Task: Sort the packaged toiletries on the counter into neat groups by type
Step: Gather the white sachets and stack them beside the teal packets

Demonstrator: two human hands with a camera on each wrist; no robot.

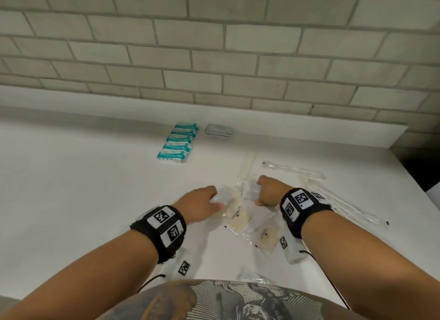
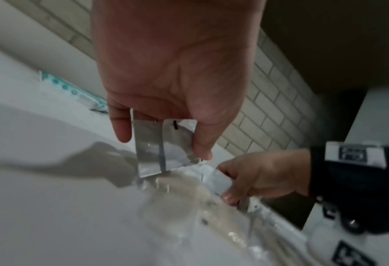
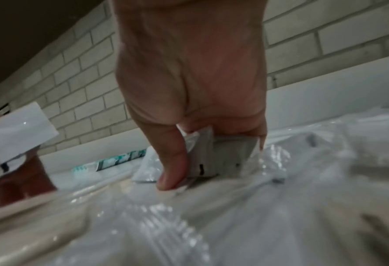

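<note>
Near the front edge of the counter [image 1: 71, 176], toward its right half, both hands work in a loose heap of clear-wrapped packets [image 1: 240, 220]. The left hand [image 1: 202, 204] pinches a small flat sachet [image 2: 164, 147] between thumb and fingers, lifted just off the pile; the left wrist view shows the fingers curled round its edges. The right hand [image 1: 269, 192] has thumb and fingers closed on another sachet [image 3: 221, 154], which seems to be of the same kind and touches the crinkled wrappers beneath.

Toward the back edge, a row of teal packs [image 1: 178, 141] already lies in order, and a grey stack [image 1: 219, 130] sits just beside it on the right. Long clear sleeves [image 1: 295, 170], perhaps toothbrushes, lie scattered toward the right edge. One more packet [image 1: 252, 275] sits at the very front edge.

The step in hand looks like pulling the small sachets out of the mixed heap. Next, each hand probably needs to lift its sachet clear without dragging the slippery wrappers along, then carry it to the back, likely onto or beside the grey stack if that is the same type; I cannot tell for certain.
</note>
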